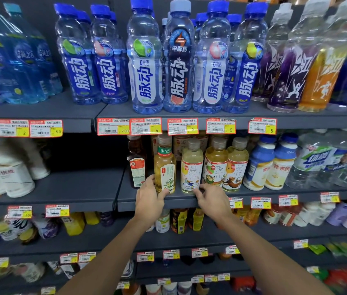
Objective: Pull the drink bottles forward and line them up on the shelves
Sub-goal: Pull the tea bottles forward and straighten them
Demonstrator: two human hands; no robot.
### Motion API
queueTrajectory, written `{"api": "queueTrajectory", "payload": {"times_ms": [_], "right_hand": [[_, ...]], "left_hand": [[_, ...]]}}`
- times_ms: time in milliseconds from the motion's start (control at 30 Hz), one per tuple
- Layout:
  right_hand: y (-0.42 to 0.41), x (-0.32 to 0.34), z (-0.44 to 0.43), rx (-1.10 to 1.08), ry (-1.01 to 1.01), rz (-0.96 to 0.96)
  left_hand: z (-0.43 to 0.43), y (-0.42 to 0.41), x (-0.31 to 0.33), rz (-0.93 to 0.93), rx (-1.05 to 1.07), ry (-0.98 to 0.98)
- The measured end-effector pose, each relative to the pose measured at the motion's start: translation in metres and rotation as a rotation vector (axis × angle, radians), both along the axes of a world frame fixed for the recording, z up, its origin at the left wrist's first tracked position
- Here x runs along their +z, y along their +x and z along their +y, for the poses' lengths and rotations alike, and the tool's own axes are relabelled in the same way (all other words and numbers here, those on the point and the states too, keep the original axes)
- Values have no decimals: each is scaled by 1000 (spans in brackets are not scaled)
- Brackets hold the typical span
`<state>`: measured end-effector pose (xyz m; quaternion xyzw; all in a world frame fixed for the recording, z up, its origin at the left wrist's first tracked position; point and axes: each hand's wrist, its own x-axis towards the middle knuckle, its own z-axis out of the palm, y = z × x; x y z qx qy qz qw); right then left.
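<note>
On the middle shelf (177,202) stands a row of tea bottles. My left hand (149,199) grips the base of a golden tea bottle with a green neck label (165,167), thumb in front and fingers behind it. My right hand (212,199) reaches to the foot of the pale yellow tea bottle (191,166) beside it, with its fingertips touching the base. Two more tea bottles (225,165) stand to the right at the shelf front. A dark tea bottle with a red label (137,165) stands further back on the left.
The upper shelf holds blue-capped drink bottles (181,58) in front of my head. White and blue milk drink bottles (271,165) and water bottles stand right of the teas. Left of the dark bottle the shelf is dark. Lower shelves carry more bottles and price tags.
</note>
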<state>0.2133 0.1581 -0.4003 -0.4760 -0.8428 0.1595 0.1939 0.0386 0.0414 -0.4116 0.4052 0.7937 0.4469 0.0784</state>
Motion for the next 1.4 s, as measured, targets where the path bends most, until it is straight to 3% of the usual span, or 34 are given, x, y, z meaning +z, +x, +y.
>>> {"api": "queueTrajectory", "payload": {"times_ms": [200, 333, 1400], "right_hand": [[-23, 2, -24, -156, 89, -58], [-39, 2, -38, -260, 48, 0], [-32, -12, -49, -305, 42, 41]], "left_hand": [[2, 1, -3, 25, 28, -11], [2, 1, -3, 39, 27, -11], [2, -17, -10, 82, -48, -93]]}}
